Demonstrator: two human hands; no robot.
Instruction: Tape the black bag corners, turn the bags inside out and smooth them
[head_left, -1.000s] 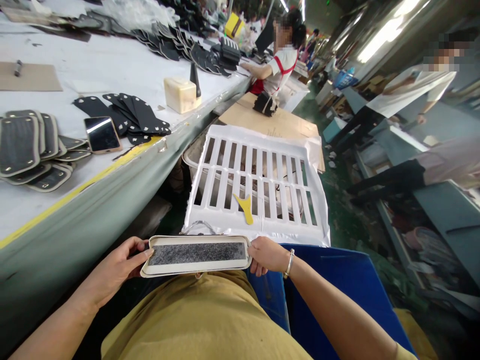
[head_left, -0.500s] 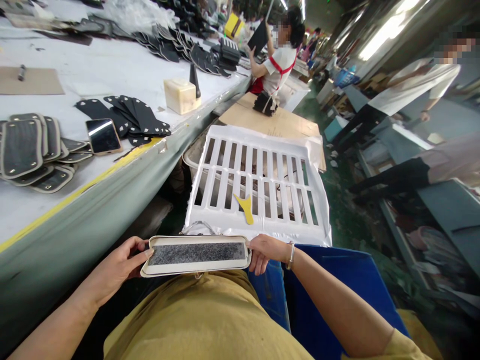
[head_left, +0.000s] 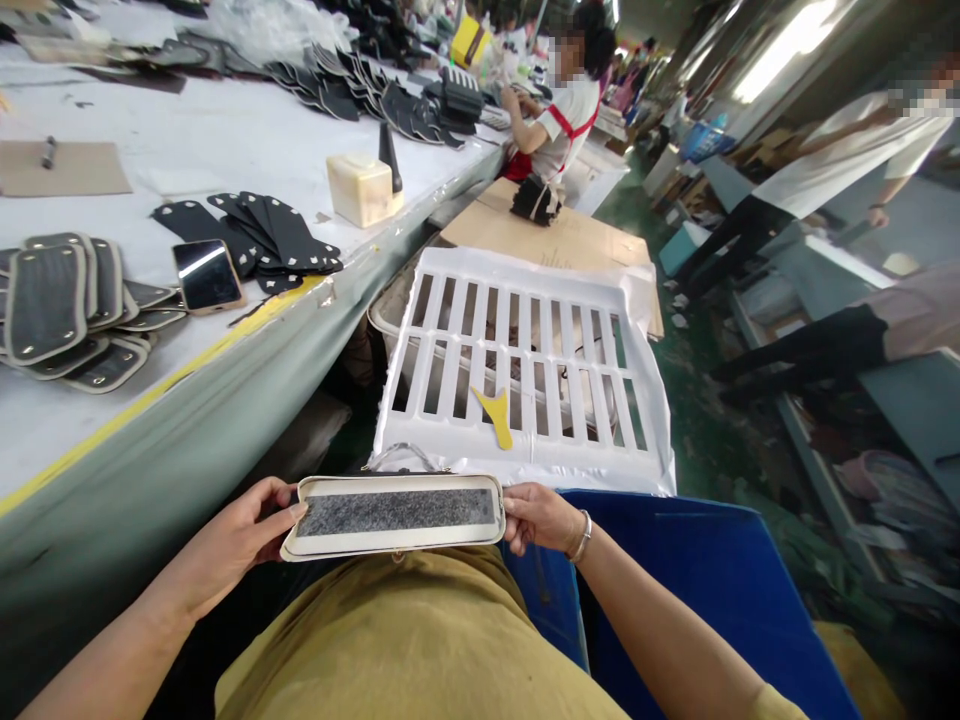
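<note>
I hold a long cream panel with a dark grey felt centre (head_left: 394, 514) flat over my lap, one end in each hand. My left hand (head_left: 238, 541) grips its left end, thumb on the cream rim. My right hand (head_left: 541, 517), with a bracelet on the wrist, is closed on the right end. A metal loop (head_left: 405, 456) shows just beyond the panel's far edge. Right behind it lies a white slatted plastic tray (head_left: 525, 440) turned bottom up, with a small yellow scraper (head_left: 497, 413) resting on it.
To the left runs a long white worktable (head_left: 225, 140) bearing stacked grey panels (head_left: 52, 310), a phone (head_left: 206, 275), black pieces (head_left: 277, 235) and a cream block (head_left: 361, 189). A blue bin (head_left: 675, 590) is on my right. Other people work farther along the table and aisle.
The panel and both hands have stayed almost still. My right hand shifted slightly on the panel's end. The person at the far end of the table lowered a black piece.
</note>
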